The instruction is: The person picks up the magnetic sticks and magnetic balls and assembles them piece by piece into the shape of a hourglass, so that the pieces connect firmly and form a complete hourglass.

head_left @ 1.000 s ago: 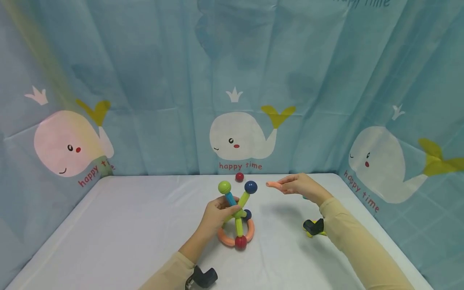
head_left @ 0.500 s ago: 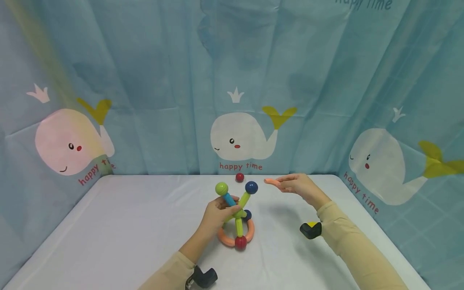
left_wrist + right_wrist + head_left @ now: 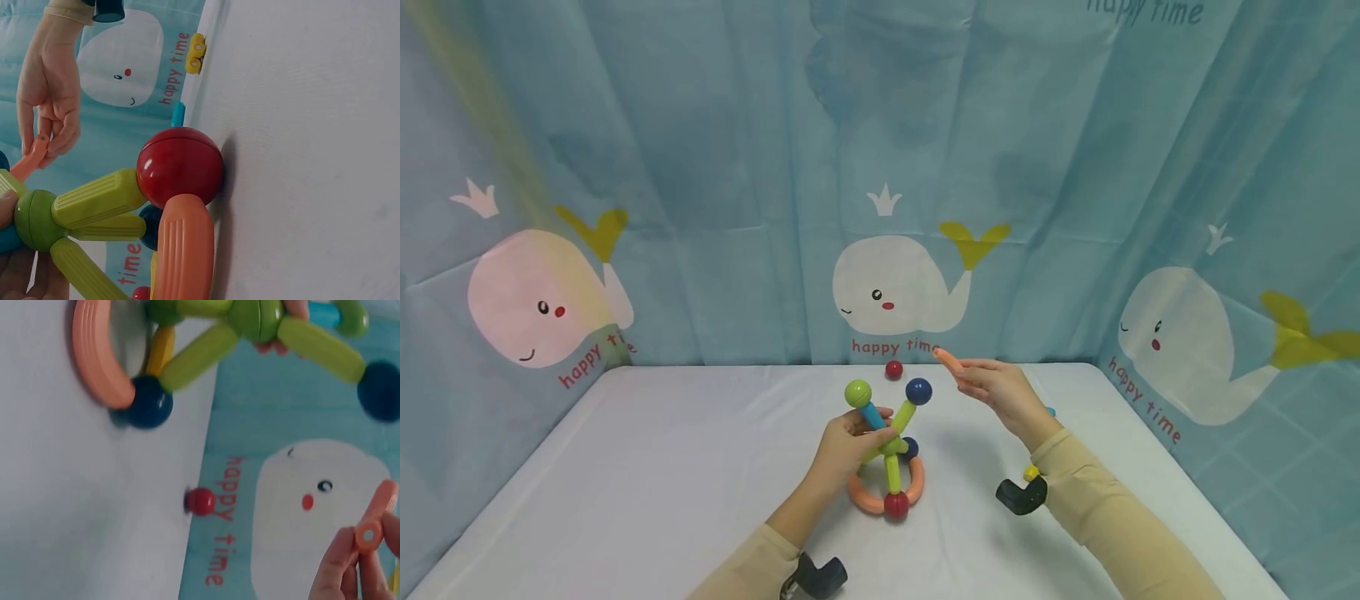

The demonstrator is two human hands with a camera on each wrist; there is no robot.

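A magnetic ball-and-stick model stands on the white table, with orange curved sticks and a red ball at its base. My left hand holds the model at its middle, thumb by the green centre ball and the blue stick. Topping its raised arms are a light green ball and a dark blue ball. Right of and above that blue ball, my right hand pinches an orange curved stick by one end. Its free end points up and left.
Behind the model lies a loose red ball. Near my right forearm are a yellow piece and a small blue piece, both partly covered. A blue whale-print curtain rises along the table's back edge.
My right hand has shifted left towards the model, and the orange curved stick has tipped its free end upward. My left hand keeps its hold in the same place.
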